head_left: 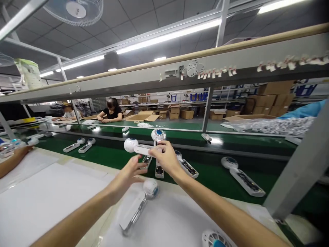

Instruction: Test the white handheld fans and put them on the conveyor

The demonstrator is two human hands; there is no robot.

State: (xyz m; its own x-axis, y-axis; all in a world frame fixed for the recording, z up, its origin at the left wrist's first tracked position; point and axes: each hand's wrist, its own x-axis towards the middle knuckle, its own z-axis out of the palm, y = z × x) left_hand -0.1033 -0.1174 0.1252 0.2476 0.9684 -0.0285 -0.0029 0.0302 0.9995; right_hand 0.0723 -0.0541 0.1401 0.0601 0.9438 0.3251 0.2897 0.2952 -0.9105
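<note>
My right hand (167, 156) grips the handle of a white handheld fan (141, 149), held level above the green belt with its round head to the left. Just below and left of it is my left hand (128, 173), fingers apart and with nothing in them. Under my hands, several fans lie on the belt, among them an open-handled fan (189, 168) with dark inner parts showing. Another fan (135, 209), slightly blurred, rests on the white work surface nearer me. At the bottom edge shows part of a fan head (216, 239) with a blue centre.
The green conveyor belt (108, 161) runs across, carrying an open fan (243, 176) at right and two fans (82, 145) at left. A metal post (293, 171) stands at right. At far left is another person's arm (15, 159). Across the belt sits a co-worker (111, 111).
</note>
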